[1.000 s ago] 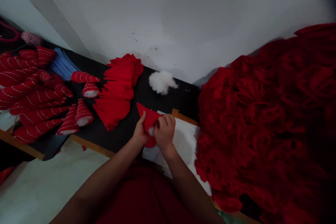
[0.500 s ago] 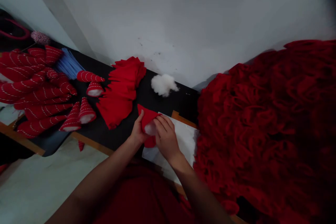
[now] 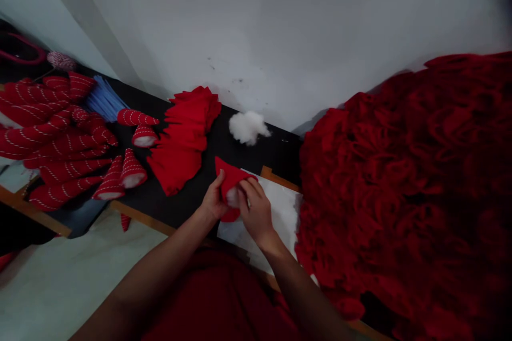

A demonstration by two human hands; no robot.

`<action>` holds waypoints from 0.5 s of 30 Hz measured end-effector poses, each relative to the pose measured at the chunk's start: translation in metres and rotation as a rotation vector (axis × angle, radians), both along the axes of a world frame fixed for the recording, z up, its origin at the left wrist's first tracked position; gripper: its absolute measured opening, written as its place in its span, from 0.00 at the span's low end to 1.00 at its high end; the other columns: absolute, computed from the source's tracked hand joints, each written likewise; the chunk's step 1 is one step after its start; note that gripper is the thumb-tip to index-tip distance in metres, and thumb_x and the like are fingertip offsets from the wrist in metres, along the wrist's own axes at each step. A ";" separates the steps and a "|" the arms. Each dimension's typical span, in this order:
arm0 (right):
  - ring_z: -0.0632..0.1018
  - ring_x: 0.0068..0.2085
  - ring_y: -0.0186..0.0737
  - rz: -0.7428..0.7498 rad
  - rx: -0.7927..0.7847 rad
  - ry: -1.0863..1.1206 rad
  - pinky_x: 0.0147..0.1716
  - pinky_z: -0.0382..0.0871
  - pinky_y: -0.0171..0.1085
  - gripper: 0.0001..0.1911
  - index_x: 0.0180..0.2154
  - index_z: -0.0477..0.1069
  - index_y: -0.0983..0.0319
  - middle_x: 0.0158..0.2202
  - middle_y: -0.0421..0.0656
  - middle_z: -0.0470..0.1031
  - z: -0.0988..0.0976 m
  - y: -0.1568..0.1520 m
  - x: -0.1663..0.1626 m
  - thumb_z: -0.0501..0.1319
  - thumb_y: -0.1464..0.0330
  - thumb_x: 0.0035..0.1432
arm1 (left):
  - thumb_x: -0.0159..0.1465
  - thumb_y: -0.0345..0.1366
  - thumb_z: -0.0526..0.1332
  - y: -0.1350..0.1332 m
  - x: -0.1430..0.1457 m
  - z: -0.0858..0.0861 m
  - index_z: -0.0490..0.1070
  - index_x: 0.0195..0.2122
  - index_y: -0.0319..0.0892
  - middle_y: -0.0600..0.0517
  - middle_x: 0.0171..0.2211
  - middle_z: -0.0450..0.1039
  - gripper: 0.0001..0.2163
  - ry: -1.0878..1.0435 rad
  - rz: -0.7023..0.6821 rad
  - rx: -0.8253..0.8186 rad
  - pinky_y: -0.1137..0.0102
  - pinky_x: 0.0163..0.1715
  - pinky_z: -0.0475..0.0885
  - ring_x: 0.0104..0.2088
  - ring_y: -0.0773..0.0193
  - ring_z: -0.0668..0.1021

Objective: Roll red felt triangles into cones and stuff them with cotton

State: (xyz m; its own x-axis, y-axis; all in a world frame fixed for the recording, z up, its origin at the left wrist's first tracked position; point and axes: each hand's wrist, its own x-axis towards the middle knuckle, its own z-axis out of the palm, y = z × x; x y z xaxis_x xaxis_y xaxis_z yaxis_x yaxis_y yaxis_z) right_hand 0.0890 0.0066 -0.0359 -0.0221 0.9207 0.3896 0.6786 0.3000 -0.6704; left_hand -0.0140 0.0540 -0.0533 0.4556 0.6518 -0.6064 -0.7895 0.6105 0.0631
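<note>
My left hand (image 3: 213,203) grips a red felt cone (image 3: 229,181) from its left side, thumb up along the fabric. White stuffing (image 3: 232,197) shows in the cone's open end. My right hand (image 3: 256,210) has its fingers pressed onto that stuffing and the cone's edge. Both hands hover over a white sheet (image 3: 280,213) on the black tabletop (image 3: 216,149). A loose tuft of white stuffing (image 3: 247,127) lies further back near the wall.
A fanned stack of flat red felt pieces (image 3: 182,141) lies left of my hands. Several finished red cones with white stitching (image 3: 60,138) pile up at far left beside blue strips (image 3: 102,101). A big heap of red felt (image 3: 404,186) fills the right.
My right hand opened from a fist on the cone to fingers pushing into its stuffed end. The cone shifted slightly right; the view moved a little.
</note>
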 end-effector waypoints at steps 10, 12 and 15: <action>0.67 0.42 0.43 0.013 0.153 -0.191 0.44 0.67 0.45 0.12 0.37 0.70 0.63 0.37 0.48 0.69 -0.001 -0.001 -0.016 0.50 0.77 0.56 | 0.61 0.40 0.52 -0.004 0.006 0.011 0.71 0.28 0.33 0.47 0.25 0.74 0.14 -0.005 -0.018 0.006 0.76 0.29 0.71 0.25 0.68 0.75; 0.66 0.45 0.43 -0.011 0.204 -0.184 0.46 0.66 0.45 0.12 0.39 0.69 0.63 0.42 0.49 0.67 -0.001 -0.003 -0.015 0.51 0.77 0.55 | 0.60 0.42 0.54 -0.002 0.004 0.011 0.71 0.29 0.33 0.47 0.25 0.74 0.15 -0.009 -0.020 0.015 0.75 0.27 0.71 0.24 0.67 0.75; 0.64 0.49 0.45 -0.060 0.216 -0.191 0.46 0.66 0.48 0.14 0.43 0.67 0.63 0.47 0.51 0.64 -0.001 -0.004 -0.013 0.51 0.77 0.54 | 0.60 0.42 0.54 0.001 0.002 0.009 0.71 0.29 0.34 0.48 0.25 0.74 0.14 -0.001 0.020 0.009 0.76 0.28 0.71 0.24 0.68 0.75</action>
State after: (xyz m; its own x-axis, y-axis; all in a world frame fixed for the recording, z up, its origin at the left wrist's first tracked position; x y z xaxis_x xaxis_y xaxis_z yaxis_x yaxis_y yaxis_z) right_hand 0.0757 0.0029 -0.0371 -0.0624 0.8185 0.5711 0.8073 0.3778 -0.4533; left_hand -0.0116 0.0551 -0.0448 0.4431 0.6659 -0.6002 -0.8016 0.5940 0.0672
